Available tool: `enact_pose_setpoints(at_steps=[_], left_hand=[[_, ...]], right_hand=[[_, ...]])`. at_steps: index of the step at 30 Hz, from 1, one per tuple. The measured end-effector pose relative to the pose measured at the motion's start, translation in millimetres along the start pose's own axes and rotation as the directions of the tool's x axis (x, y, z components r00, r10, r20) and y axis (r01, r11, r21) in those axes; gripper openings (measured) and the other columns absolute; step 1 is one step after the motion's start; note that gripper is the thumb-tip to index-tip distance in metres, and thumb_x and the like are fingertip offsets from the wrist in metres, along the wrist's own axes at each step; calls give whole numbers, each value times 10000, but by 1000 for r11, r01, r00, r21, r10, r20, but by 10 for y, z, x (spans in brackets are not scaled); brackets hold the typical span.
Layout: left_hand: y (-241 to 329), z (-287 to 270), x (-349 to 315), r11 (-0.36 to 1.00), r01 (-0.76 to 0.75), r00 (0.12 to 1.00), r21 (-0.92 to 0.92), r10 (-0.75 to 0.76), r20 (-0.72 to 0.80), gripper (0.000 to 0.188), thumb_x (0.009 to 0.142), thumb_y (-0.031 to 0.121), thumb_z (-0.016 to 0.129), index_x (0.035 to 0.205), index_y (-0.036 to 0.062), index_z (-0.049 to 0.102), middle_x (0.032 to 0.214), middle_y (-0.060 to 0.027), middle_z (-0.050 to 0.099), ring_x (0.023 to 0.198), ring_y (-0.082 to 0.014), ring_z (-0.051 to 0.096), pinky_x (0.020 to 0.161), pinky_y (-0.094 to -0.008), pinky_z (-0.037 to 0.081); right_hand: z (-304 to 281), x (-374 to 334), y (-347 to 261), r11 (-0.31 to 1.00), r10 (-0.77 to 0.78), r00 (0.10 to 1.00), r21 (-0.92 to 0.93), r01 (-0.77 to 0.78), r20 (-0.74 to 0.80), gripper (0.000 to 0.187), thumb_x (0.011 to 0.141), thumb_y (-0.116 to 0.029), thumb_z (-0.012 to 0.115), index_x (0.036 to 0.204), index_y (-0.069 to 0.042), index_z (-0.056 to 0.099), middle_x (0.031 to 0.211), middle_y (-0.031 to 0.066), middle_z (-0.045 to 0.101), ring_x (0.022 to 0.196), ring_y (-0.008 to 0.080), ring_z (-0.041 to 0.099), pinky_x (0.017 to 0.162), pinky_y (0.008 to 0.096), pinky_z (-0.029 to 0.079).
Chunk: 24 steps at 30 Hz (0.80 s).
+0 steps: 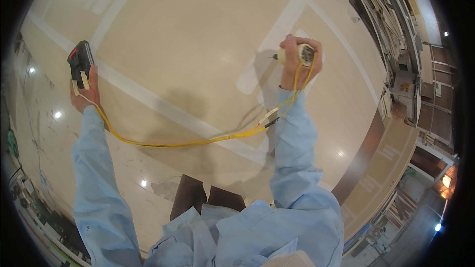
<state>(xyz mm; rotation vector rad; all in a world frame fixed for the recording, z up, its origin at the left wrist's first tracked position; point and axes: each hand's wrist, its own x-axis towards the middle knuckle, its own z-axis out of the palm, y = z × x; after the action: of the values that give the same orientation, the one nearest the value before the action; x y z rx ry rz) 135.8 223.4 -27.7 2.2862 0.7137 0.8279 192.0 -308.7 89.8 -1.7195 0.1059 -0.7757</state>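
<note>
While left hand (94, 91) holds boxy pack (81, 60), right hand (290, 71) clasps rounded drill (306, 55).

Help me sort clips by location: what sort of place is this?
Probably a woodworking or panel workshop: a large tan panel fills the middle, long strips are piled along the right side, and the person's right hand holds a pointed wired tool.

Smooth, faintly glossy tan board (198, 29); matt black plastic battery pack (81, 60); smooth cream plastic-looking drill housing (283, 57); dark metal-looking drill tip (275, 57); smooth yellow plastic-sheathed cable (173, 145); creased matt cloth shirt (296, 153); glossy floor (52, 138) mirroring lamp spots.
</note>
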Motion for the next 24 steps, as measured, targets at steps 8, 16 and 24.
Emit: enact_pose_setpoints(at_steps=[8, 16, 24], left_hand=[[-75, -6, 83, 984, -6, 1000, -178, 5, -8, 668, 770, 540, 857, 1133, -2, 714, 1061, -144, 756, 951, -294, 712, 887, -358, 550], [151, -53, -7, 925, 167, 979, -343, -113, 172, 482, 973, 153, 588, 1340, -143, 483, 1306, -292, 565, 1184, -407, 581, 1055, -465, 518], [25, -8, 53, 458, 349, 932, -818, -259, 253, 627, 839, 402, 850, 1212, -61, 653, 1107, -142, 744, 975, -238, 700, 895, -323, 545]], right_hand=[[239, 61, 78, 997, 36, 998, 63, -39, 45, 211, 858, -83, 791, 907, -34, 592, 769, 77, 687, 690, 136, 671, 641, 273, 528], [7, 205, 59, 993, -23, 999, 116, 26, -26, 196, 868, -54, 773, 905, -30, 582, 775, 86, 686, 698, 148, 677, 655, 287, 538], [118, 162, 188, 997, 71, 997, 6, -71, 14, 206, 862, -60, 785, 907, -40, 585, 793, 86, 696, 684, 143, 676, 641, 276, 539]])
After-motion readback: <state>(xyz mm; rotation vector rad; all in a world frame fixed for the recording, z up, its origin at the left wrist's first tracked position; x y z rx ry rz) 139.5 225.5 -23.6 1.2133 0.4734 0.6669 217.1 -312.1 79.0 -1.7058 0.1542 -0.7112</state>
